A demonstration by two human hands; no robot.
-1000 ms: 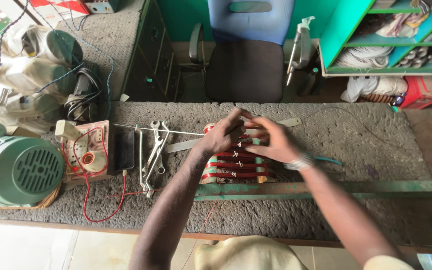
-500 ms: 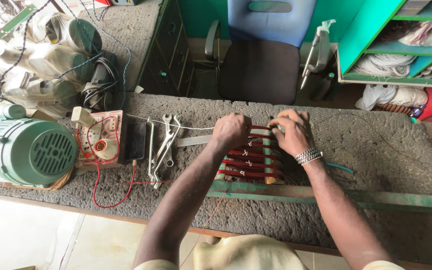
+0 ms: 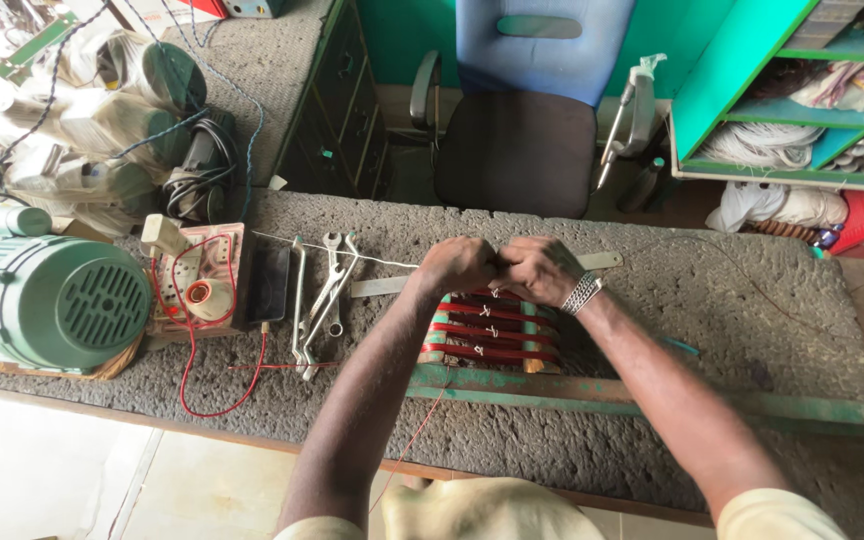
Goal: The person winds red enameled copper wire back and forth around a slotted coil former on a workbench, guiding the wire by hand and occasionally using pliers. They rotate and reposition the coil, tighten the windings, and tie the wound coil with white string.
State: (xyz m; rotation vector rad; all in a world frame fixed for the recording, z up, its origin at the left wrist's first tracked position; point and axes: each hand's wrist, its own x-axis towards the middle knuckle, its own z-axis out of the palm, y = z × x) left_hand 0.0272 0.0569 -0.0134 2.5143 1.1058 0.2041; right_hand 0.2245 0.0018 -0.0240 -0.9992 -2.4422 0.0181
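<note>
A bundle of red-brown copper wire coils (image 3: 492, 335) tied with white thread lies on the rough stone bench (image 3: 712, 300). My left hand (image 3: 457, 265) and my right hand (image 3: 537, 268) are fists, knuckles touching, just above the far end of the coils. Both pinch something small over the coils, likely the tie thread, but the fingers hide it. A thin white string (image 3: 352, 252) runs left from my left hand. A metal bracelet (image 3: 582, 292) sits on my right wrist.
Several spanners (image 3: 322, 295) lie left of the coils beside a dark phone (image 3: 267, 283) and a socket board with red wires (image 3: 197, 285). A green electric motor (image 3: 47, 300) stands at far left. A green metal bar (image 3: 652, 395) crosses the bench near me. A chair (image 3: 517, 140) stands behind.
My hands have drawn together from apart over the coils into touching fists. The view has shifted slightly.
</note>
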